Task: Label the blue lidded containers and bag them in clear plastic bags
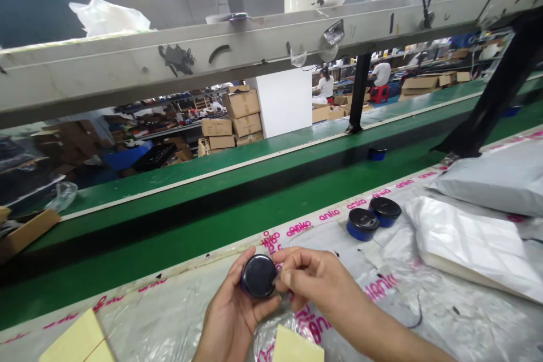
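Note:
A small round jar (258, 276) with a glossy black lid and a blue body rests in my left hand (233, 314), lid facing up toward me. The fingers and thumb curl around its side. My right hand (316, 277) is at the jar's right edge, thumb and forefinger pinched together. Something small, perhaps clear, is at those fingertips, too little to make out. To the right, two similar jars, a nearer one (362, 224) and a farther one (385, 211), stand side by side on the plastic-covered bench.
A green conveyor belt (237, 209) runs beyond the bench, carrying another blue jar (376, 154). White plastic bags (470, 237) and a grey bag (500, 178) lie at right. Yellow pads (297, 346) sit in front. A grey beam (254, 39) crosses overhead on black posts.

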A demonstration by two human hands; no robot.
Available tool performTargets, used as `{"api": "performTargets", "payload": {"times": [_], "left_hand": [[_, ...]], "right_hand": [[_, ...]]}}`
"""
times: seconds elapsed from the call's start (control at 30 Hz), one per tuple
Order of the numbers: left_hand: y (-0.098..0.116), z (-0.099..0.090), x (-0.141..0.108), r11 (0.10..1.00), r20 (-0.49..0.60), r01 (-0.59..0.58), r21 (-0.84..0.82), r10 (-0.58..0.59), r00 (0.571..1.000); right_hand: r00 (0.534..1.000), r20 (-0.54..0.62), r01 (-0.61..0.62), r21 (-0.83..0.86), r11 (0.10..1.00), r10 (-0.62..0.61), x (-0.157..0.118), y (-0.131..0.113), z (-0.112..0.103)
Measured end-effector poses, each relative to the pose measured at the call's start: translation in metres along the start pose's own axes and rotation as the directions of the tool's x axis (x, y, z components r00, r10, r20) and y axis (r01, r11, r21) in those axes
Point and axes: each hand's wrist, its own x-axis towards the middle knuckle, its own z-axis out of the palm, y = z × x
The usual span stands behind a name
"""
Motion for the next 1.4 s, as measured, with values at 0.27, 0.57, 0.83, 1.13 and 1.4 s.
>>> {"api": "performTargets", "payload": {"times": [0.27,0.57,0.83,1.13,1.4], "left_hand": [[-0.007,-0.003,0.003,0.995,0.12,0.087,0.053,-0.093,0.988],[-0.014,-0.008,0.003,0.994,0.237,0.003,0.111,-0.03,0.971],[-0.019,-0.012,0.005,0.925,0.154,-0.221,0.309,0.181,0.971],[-0.023,-0.016,0.003,0.889,0.147,-0.311,0.337,0.276,0.95],[-0.032,-0.019,0.012,0.893,0.131,-0.377,0.247,0.355,0.926]], "right_hand": [[0.993,-0.038,-0.102,0.172,0.98,0.11,0.008,-0.006,-0.001],[0.988,0.022,-0.15,0.277,0.949,0.15,0.01,-0.001,-0.007],[0.994,0.035,-0.106,0.286,0.952,0.1,0.006,0.006,-0.011],[0.992,0.054,-0.123,0.218,0.968,0.113,0.005,0.01,-0.016],[0.994,0.067,-0.096,0.166,0.981,0.085,0.004,0.011,-0.018]]}}
